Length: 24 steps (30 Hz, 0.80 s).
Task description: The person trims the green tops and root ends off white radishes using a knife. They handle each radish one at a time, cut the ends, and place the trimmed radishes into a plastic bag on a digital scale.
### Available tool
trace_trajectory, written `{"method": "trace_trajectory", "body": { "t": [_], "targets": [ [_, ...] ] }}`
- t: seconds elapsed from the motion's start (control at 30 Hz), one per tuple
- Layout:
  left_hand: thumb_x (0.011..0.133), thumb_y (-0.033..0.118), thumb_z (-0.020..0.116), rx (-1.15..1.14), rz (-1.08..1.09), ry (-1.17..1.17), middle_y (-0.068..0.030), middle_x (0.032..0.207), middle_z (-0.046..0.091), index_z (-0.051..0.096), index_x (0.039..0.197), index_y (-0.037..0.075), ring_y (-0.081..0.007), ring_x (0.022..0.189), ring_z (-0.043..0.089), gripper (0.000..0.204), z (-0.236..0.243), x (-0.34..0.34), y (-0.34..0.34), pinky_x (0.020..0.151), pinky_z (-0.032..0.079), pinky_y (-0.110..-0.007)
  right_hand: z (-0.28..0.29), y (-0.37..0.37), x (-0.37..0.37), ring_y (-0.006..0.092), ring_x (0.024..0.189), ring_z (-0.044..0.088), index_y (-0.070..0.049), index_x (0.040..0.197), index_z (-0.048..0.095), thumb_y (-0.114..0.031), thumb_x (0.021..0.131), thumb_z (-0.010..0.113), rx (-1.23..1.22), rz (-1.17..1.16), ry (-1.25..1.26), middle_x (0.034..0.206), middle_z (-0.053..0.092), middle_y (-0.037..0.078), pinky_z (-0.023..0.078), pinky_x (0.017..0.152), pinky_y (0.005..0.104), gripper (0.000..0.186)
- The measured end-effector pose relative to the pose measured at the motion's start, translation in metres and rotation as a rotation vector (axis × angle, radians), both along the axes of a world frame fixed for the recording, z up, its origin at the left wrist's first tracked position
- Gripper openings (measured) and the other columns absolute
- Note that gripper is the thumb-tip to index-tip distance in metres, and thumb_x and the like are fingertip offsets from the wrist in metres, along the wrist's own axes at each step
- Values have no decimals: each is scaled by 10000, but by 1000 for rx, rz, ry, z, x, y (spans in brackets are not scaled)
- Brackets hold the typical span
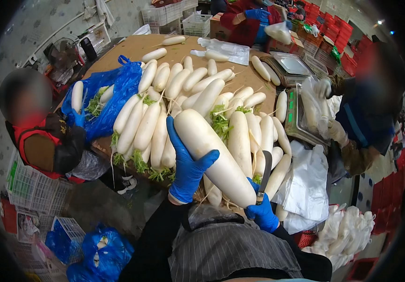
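A large white radish (pixel 214 157) lies diagonally in my blue-gloved left hand (pixel 186 169), its fingers curled along the upper left side and thumb across it. My right hand (pixel 263 211), also gloved, grips a knife (pixel 266 171) with its dark curved blade pointing up, beside the radish's lower end. Behind them a pile of white radishes (pixel 141 127), some with green leaves (pixel 220 123), covers much of the cardboard-topped table (pixel 122 49).
Co-workers stand left (pixel 47 141), right (pixel 362 122) and far (pixel 240 19). A blue bag (pixel 94 120) holds radishes; scales (pixel 296 124), plastic bags (pixel 301 188) sit right. Crates (pixel 40 199), filled blue bags (pixel 101 254) lie lower left, bagged radishes (pixel 341 235) lower right.
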<state>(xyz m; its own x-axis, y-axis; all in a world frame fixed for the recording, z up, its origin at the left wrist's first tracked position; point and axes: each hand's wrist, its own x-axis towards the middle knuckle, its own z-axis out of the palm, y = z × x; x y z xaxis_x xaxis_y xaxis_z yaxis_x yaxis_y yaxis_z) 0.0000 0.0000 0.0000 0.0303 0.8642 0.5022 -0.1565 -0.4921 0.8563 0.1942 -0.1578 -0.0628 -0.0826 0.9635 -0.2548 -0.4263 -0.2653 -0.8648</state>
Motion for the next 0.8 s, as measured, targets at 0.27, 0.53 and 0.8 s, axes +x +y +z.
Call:
{"method": "trace_trajectory", "body": {
  "t": [0.27, 0.53, 0.8],
  "targets": [
    [988, 463, 438, -335, -197, -643, -141, 1445, 391, 248, 1497, 62, -254, 1286, 415, 676, 3, 0, 15, 1106, 313, -365, -5, -14, -3, 63, 577, 508, -47, 1422, 416, -44, 692, 666, -7, 25, 246, 879, 642, 57, 387, 480, 213, 771],
    [973, 585, 350, -461, -379, -716, -148, 1490, 365, 276, 1495, 147, -309, 1282, 426, 686, -10, -4, 21, 1112, 286, -423, -20, -18, 5, 84, 478, 447, -65, 1390, 360, -119, 802, 661, -2, 265, 243, 692, 531, 34, 369, 431, 231, 663],
    [1014, 227, 426, -215, 33, -378, -114, 1203, 589, 565, 1215, -8, -234, 1141, 550, 338, -29, -21, 48, 1045, 407, -374, -55, -35, 21, 76, 568, 380, 24, 1321, 412, -478, 912, 576, -45, 54, 753, 662, 408, -10, 307, 553, 223, 668]
  ]
}}
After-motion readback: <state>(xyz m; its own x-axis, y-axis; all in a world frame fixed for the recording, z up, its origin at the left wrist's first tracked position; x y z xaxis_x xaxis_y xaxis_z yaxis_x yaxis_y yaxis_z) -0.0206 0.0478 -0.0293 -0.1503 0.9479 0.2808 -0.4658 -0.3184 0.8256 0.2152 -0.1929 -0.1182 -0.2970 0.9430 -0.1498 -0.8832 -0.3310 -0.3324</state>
